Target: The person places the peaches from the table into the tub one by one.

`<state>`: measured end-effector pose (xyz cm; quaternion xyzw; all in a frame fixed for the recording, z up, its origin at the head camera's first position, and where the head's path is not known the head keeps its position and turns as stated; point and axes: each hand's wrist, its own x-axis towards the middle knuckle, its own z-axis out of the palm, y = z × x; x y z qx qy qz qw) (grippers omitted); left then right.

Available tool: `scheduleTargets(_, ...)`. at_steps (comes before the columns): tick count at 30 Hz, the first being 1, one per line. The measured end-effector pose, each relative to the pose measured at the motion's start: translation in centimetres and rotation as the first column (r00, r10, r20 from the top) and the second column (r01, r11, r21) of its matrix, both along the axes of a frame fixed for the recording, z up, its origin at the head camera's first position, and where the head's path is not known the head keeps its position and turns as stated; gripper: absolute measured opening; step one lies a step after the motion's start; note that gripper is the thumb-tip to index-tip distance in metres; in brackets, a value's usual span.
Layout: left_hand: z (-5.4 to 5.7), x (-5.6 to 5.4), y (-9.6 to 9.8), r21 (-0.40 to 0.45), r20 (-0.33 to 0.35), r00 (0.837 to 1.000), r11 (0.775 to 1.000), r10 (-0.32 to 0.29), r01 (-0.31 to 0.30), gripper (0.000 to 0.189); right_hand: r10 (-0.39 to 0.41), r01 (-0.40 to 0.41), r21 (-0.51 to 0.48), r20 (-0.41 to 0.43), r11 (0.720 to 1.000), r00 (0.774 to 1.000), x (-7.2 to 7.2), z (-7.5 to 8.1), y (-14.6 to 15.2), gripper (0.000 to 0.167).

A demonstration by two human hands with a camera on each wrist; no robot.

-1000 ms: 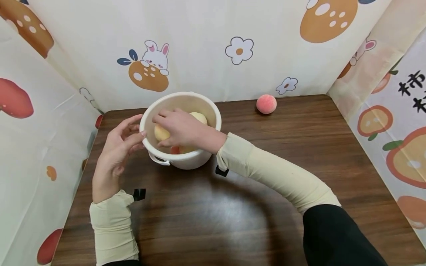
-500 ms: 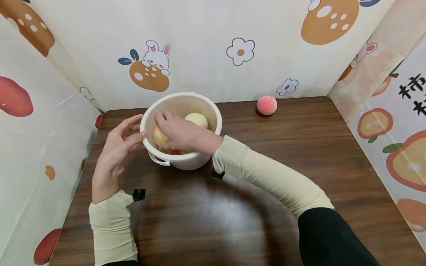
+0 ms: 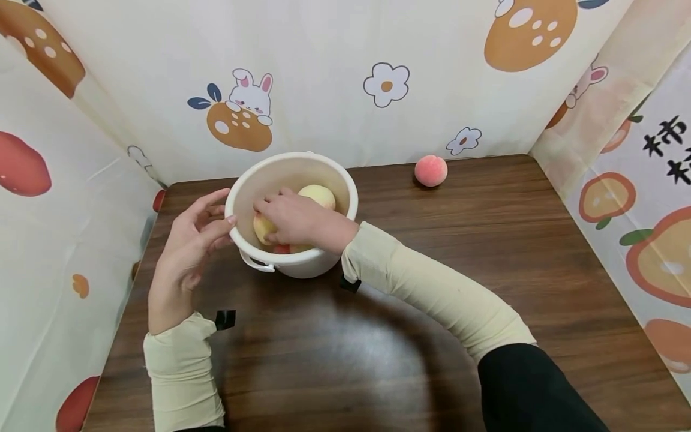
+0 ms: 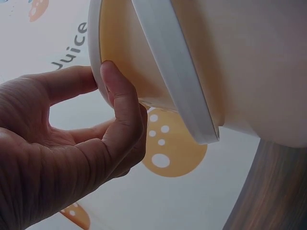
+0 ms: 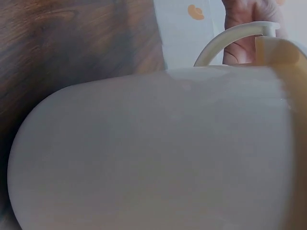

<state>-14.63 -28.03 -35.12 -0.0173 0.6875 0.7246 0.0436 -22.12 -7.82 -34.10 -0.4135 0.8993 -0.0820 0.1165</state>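
A white bucket (image 3: pixel 305 267) stands on the table near the back wall, its handle hanging at the front left. My left hand (image 3: pixel 186 246) pinches the left side of its rim, thumb on one face and fingers on the other, as the left wrist view also shows. Inside the bucket my right hand (image 3: pixel 297 217) curls its fingers over a yellow peach (image 3: pixel 262 229), partly covering it. A pale yellow round fruit (image 3: pixel 320 195) lies behind that hand, and a bit of a red fruit (image 3: pixel 281 249) shows below it. In the right wrist view the bucket's outer wall (image 5: pixel 153 148) hides the right hand.
A pink peach (image 3: pixel 431 171) sits on the dark wooden table (image 3: pixel 432 240) at the back, right of the bucket. Printed cloth walls (image 3: pixel 324 72) enclose the table's back and both sides.
Within the bucket my right hand has shifted slightly, and the yellow peach has moved a little to the right with it. My left hand keeps its place on the rim.
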Motion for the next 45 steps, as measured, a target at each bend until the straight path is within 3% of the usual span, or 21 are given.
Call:
scheduleTargets(12,0.0,0.2,-0.3,0.011,-0.004,1.0,1.0,0.005,-0.005,0.061,0.053,-0.053,-0.008,0.001,0.999,0.999,0.1,-0.2,-0.3,0.051)
scheduleTargets(19,0.0,0.6,-0.5,-0.012,0.012,1.0,1.0,0.008,-0.008,0.063,0.042,-0.042,0.008,0.003,0.999,0.999,0.3,-0.2,-0.5,0.051)
scheduleTargets(28,0.0,0.9,-0.8,0.015,0.006,1.0,1.0,0.018,-0.018,0.062,0.049,-0.049,-0.003,-0.076,0.999,0.996,0.3,0.1,-1.0,0.048)
scheduleTargets(38,0.0,0.1,-0.1,0.015,-0.005,1.0,1.0,-0.009,0.009,0.061,-0.012,-0.002,-0.064,-0.213,0.998,0.977,-0.1,0.8,0.0,0.033)
scheduleTargets(45,0.0,0.1,0.0,0.014,0.002,1.0,1.0,0.001,-0.001,0.062,-0.051,0.027,-0.105,-0.224,0.994,0.973,-0.1,1.2,0.5,0.029)
